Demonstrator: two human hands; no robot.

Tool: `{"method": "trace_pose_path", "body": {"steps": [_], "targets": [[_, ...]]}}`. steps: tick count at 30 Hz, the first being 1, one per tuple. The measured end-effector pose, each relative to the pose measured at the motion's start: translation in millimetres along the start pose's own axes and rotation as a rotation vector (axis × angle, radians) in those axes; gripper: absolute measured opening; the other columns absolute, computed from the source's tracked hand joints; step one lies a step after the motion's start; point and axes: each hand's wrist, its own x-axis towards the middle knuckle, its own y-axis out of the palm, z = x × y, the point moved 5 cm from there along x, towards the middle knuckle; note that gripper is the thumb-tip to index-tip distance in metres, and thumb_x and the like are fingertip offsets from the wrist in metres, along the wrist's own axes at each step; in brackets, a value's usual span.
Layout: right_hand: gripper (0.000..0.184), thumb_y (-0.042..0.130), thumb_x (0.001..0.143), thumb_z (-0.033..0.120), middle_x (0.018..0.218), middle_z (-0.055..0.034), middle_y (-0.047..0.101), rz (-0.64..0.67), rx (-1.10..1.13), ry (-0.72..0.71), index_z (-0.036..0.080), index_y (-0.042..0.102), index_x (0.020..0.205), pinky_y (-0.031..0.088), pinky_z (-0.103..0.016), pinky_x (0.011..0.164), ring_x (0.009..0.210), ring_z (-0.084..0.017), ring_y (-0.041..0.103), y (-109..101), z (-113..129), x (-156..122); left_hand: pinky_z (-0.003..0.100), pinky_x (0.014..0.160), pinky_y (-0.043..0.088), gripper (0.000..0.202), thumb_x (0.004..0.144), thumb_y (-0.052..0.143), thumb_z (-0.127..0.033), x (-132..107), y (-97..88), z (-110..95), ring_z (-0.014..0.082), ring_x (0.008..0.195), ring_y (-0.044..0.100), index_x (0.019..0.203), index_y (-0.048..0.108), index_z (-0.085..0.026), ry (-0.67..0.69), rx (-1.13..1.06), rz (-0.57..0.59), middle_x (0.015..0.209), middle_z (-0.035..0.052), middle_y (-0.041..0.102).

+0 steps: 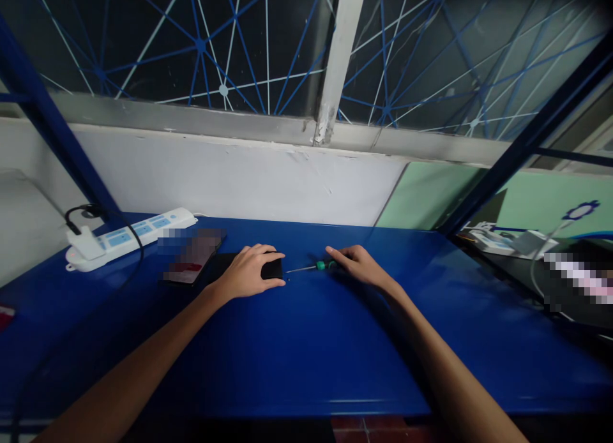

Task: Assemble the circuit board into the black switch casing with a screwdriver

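Green-and-black screwdriver (320,265) sits in the right hand (358,264); the phone screen (194,259) is illegible.

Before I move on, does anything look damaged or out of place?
Paint looks chipped and patchy at the foot of the pale window post. Nothing looks spilled or broken around the black object under the left hand or the screwdriver in the right hand.

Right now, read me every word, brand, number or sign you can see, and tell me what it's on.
No letters or numbers are legible.
Smartphone: pixelated, unreadable.
White power strip: any marking too small.
Screwdriver: likewise.
Green panel: blue gear emblem, no legible text.
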Motion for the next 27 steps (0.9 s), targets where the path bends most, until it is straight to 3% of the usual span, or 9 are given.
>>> {"method": "trace_pose_path", "body": {"steps": [3, 6, 10, 13, 15, 18, 20, 27], "targets": [[0.042, 0.060, 0.079, 0.060, 0.058, 0.0059, 0.037, 0.035, 0.109, 0.005, 0.019, 0.052, 0.076, 0.020, -0.026, 0.047, 0.052, -0.009, 0.027, -1.6, 4.3, -3.6, 0.050, 0.096, 0.039, 0.060, 0.082, 0.058, -0.062, -0.3, -0.7, -1.1, 0.0333, 0.119, 0.050, 0.130, 0.056, -0.028, 0.005, -0.001, -0.003, 0.135, 0.0091, 0.054], [0.043, 0.069, 0.073, 0.056, 0.059, 0.0058, 0.041, 0.085, 0.209, 0.032, 0.020, 0.053, 0.089, 0.022, -0.025, 0.047, 0.052, -0.009, 0.031, -2.7, 6.7, -5.7, 0.051, 0.096, 0.039, 0.060, 0.081, 0.058, -0.062, -0.1, -1.2, -1.5, 0.0338, 0.119, 0.050, 0.130, 0.056, -0.028, 0.006, 0.000, -0.005, 0.134, 0.0090, 0.055], [0.047, 0.062, 0.075, 0.063, 0.058, 0.0018, 0.043, -0.063, -0.004, 0.046, 0.017, 0.057, 0.068, 0.023, -0.026, 0.049, 0.055, -0.011, 0.035, -7.0, 3.9, -1.4, 0.051, 0.095, 0.039, 0.060, 0.081, 0.057, -0.063, 0.0, -0.7, -0.7, 0.0334, 0.118, 0.050, 0.130, 0.056, -0.028, 0.012, -0.004, -0.011, 0.134, 0.0089, 0.055], [0.055, 0.050, 0.081, 0.066, 0.054, 0.0026, 0.035, -0.103, -0.122, 0.024, 0.018, 0.049, 0.054, 0.020, -0.027, 0.049, 0.054, -0.011, 0.029, -4.9, 4.4, 0.2, 0.050, 0.095, 0.039, 0.060, 0.081, 0.057, -0.063, -0.2, -0.1, -0.2, 0.0329, 0.119, 0.050, 0.130, 0.056, -0.028, 0.011, -0.001, -0.008, 0.134, 0.0087, 0.054], [0.051, 0.049, 0.083, 0.064, 0.056, 0.0030, 0.038, -0.063, -0.050, -0.013, 0.018, 0.052, 0.061, 0.021, -0.027, 0.049, 0.054, -0.011, 0.029, -2.9, 7.2, -1.2, 0.050, 0.096, 0.038, 0.060, 0.082, 0.057, -0.063, -0.3, 0.0, -0.4, 0.0327, 0.119, 0.050, 0.130, 0.055, -0.028, 0.007, 0.002, -0.002, 0.135, 0.0089, 0.054], [0.040, 0.063, 0.077, 0.058, 0.062, 0.0040, 0.046, 0.020, 0.135, -0.018, 0.019, 0.054, 0.084, 0.024, -0.025, 0.049, 0.054, -0.010, 0.032, -2.5, 10.2, -4.9, 0.051, 0.097, 0.038, 0.060, 0.081, 0.058, -0.063, -0.4, -0.2, -0.5, 0.0335, 0.121, 0.049, 0.130, 0.055, -0.028, -0.008, 0.005, 0.005, 0.136, 0.0092, 0.053], [0.042, 0.067, 0.074, 0.056, 0.062, 0.0045, 0.047, 0.038, 0.186, 0.000, 0.020, 0.052, 0.088, 0.024, -0.025, 0.049, 0.053, -0.010, 0.033, -3.2, 9.8, -5.6, 0.051, 0.097, 0.038, 0.060, 0.082, 0.058, -0.062, -0.3, -0.3, -0.7, 0.0341, 0.121, 0.048, 0.131, 0.055, -0.027, -0.011, 0.005, 0.007, 0.136, 0.0094, 0.053], [0.055, 0.042, 0.088, 0.063, 0.053, 0.0012, 0.043, -0.123, -0.275, -0.082, 0.019, 0.047, 0.056, 0.024, -0.028, 0.052, 0.051, -0.012, 0.034, -0.8, 8.6, -0.3, 0.051, 0.097, 0.038, 0.061, 0.081, 0.056, -0.064, 0.4, 0.8, 0.5, 0.0341, 0.121, 0.049, 0.131, 0.055, -0.029, 0.000, -0.016, 0.014, 0.136, 0.0087, 0.053]]}}
